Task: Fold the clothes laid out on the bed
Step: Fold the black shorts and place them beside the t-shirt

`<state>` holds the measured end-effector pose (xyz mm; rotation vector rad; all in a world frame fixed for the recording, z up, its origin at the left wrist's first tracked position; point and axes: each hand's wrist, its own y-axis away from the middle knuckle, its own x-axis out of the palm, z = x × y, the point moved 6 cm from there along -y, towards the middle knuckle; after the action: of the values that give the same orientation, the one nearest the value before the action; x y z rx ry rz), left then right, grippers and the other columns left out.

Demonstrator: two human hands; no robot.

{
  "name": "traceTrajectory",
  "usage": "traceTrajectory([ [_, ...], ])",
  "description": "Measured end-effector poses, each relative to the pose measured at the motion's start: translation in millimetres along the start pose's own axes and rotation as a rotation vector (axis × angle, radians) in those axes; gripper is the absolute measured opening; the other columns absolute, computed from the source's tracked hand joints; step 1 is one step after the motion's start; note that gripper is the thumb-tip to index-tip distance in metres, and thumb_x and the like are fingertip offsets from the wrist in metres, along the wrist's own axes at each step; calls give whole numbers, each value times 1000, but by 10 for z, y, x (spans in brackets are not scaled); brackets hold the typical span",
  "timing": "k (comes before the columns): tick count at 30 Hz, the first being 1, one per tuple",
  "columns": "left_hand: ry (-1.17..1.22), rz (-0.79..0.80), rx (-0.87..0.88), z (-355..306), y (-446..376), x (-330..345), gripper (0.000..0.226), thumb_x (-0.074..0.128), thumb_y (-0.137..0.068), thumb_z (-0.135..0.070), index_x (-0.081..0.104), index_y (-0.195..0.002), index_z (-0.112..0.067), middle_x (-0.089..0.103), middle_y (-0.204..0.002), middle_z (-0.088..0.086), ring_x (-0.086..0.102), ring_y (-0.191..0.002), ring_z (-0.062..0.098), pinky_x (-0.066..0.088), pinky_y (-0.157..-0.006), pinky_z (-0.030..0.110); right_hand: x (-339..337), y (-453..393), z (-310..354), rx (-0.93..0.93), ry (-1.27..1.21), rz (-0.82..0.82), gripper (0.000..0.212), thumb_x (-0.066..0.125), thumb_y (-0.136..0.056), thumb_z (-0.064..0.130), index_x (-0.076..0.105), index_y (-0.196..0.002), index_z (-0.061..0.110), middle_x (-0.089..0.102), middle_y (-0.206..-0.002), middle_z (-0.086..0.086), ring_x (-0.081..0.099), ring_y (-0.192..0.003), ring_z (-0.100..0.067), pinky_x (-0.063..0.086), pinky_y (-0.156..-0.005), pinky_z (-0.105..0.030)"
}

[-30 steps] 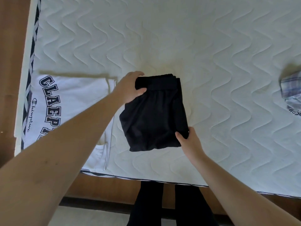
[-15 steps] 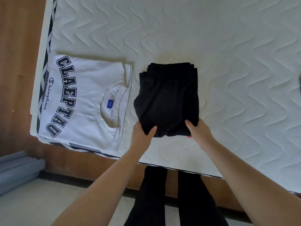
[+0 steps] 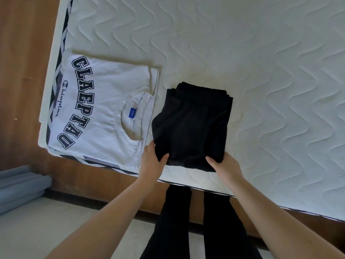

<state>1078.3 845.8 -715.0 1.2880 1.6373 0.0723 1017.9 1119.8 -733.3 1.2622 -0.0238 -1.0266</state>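
Gripping the near edge of the folded black garment point(image 3: 192, 126), the left hand point(image 3: 152, 163) has its thumb on top of the cloth and its fingers tucked along the left corner. The right hand point(image 3: 225, 165) pinches the same edge at the right corner, thumb on top, the other fingers hidden under the cloth. The black garment lies as a thick bundle on the white quilted mattress point(image 3: 261, 71), close to its near edge. Just beside it on the left, a folded white T-shirt point(image 3: 100, 109) with dark block letters lies flat at the mattress corner, its neckline facing the black bundle. Below the mattress edge show a wooden bed frame point(image 3: 89, 176), the person's dark trouser legs point(image 3: 173, 225) and a pale floor point(image 3: 37, 230).
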Motion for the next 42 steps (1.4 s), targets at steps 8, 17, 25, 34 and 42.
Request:
traceTrajectory([
  [8, 286, -43, 11, -421, -183, -121, 61, 57, -92, -49, 36, -147, -31, 54, -137, -10, 51, -124, 11, 47, -103, 34, -250, -61, 129, -119, -135, -227, 42, 64, -88, 43, 50, -121, 21, 61, -104, 4, 61, -91, -14, 52, -75, -33],
  [17, 425, 190, -72, -538, -414, 29, 67, 65, -76, -67, 49, -131, -29, 58, -110, -25, 59, -106, 7, 46, -72, 18, -234, -102, 220, -136, -252, -172, 45, 60, -92, 43, 47, -130, 21, 60, -114, 6, 59, -96, -12, 39, -63, -13],
  [25, 253, 312, -28, -580, -542, 52, 40, 52, -88, -65, 51, -117, -38, 57, -102, -30, 57, -99, -1, 42, -70, 13, -491, -113, 317, -189, -238, -371, 51, 59, -92, 46, 46, -135, 21, 52, -125, 3, 50, -114, -13, 46, -94, -31],
  [34, 259, 175, -29, -517, -666, -15, 52, 66, -88, -46, 45, -132, -28, 59, -119, -11, 59, -105, 12, 49, -90, 29, -712, -593, 1005, -243, -492, -166, 58, 64, -90, 44, 44, -139, 20, 58, -122, 8, 59, -106, -8, 46, -88, -22],
  [42, 215, 144, 46, -808, -799, -42, 50, 65, -88, -48, 51, -131, -27, 56, -97, -28, 54, -85, -8, 38, -66, 9, -722, -795, 1086, -209, -480, -114, 39, 72, -85, 37, 57, -116, 19, 65, -107, 5, 64, -97, -14, 54, -86, -33],
])
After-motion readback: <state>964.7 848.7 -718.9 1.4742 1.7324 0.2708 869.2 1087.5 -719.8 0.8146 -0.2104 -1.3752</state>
